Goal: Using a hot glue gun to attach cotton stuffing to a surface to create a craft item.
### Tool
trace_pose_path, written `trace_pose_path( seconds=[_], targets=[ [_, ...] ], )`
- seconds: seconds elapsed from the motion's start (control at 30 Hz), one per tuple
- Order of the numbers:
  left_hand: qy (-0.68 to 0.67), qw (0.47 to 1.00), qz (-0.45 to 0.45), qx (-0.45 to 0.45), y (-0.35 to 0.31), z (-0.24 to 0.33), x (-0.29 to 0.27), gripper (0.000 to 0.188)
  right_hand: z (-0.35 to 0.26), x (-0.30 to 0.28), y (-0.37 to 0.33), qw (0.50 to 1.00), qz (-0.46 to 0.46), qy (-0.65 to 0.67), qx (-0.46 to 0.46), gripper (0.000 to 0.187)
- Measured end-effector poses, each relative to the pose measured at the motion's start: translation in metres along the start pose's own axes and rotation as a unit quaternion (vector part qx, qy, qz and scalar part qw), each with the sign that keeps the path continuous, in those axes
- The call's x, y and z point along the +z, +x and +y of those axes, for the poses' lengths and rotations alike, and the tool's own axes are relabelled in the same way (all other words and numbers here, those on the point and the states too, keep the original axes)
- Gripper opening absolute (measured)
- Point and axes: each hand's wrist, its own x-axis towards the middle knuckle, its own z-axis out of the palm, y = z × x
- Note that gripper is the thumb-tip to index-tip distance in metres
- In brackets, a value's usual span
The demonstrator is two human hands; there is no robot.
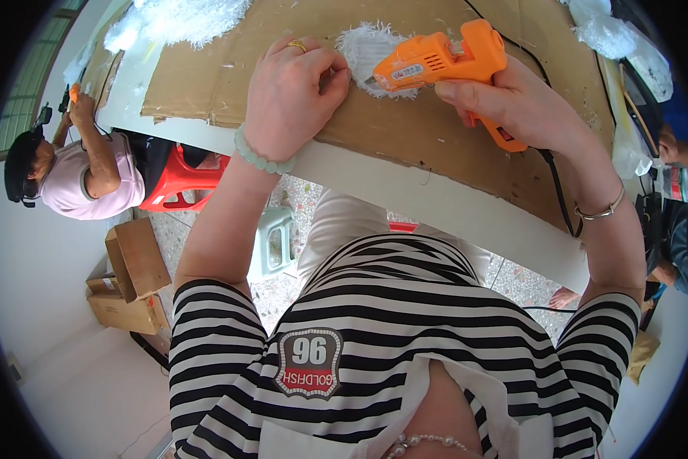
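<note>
My right hand is wrapped round the handle of an orange hot glue gun. Its nozzle points left, over the lower left part of a white fringed piece lying on the cardboard. Whether the tip touches that piece cannot be told. Curled closed, my left hand rests on the cardboard against the left edge of the fringed piece. Thumb and forefinger come together there, and the other fingertips are hidden, so what they hold, if anything, does not show.
Brown cardboard covers the white table. A black cord hangs from the glue gun. White fringed material is heaped at the far left, and clear plastic at the far right. Another person sits left, holding an orange tool.
</note>
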Motion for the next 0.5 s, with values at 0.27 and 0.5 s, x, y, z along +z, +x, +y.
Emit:
trace_pose_path(
  seconds=[0.27,0.5],
  targets=[
    [-0.004,1.000,0.020,0.015,0.013,-0.013,0.006,0.005,-0.002,-0.003,0.010,1.000,-0.004,0.012,0.011,0.030],
    [-0.005,0.998,0.019,0.065,0.008,0.006,0.004,0.006,0.005,-0.013,-0.031,0.999,0.023,0.034,0.011,0.028]
  ],
)
